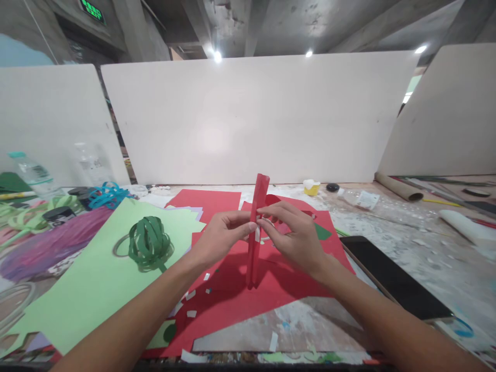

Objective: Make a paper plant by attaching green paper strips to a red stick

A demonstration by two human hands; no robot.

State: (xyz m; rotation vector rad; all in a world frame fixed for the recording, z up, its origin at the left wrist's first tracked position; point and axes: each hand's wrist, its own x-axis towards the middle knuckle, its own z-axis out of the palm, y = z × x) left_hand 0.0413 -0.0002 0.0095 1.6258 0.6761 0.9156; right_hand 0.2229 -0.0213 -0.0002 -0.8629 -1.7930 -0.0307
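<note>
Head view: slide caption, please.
Bare left hand and right hand hold a folded red paper strip above red paper sheets, near a green paper-strip ball.

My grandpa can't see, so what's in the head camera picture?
The left hand pinches folded red paper, the right hand at its edge, above red sheets. Left, a green paper ball sits on pale green paper; right, a black phone.

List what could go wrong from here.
The red paper roll could crease or slip: the left hand pinches it only near mid-length, with the fingertips of the right hand at its side.

The green paper-strip ball might get squashed, as the left forearm passes close by.

The phone could be nudged, lying right beside the right forearm.
</note>
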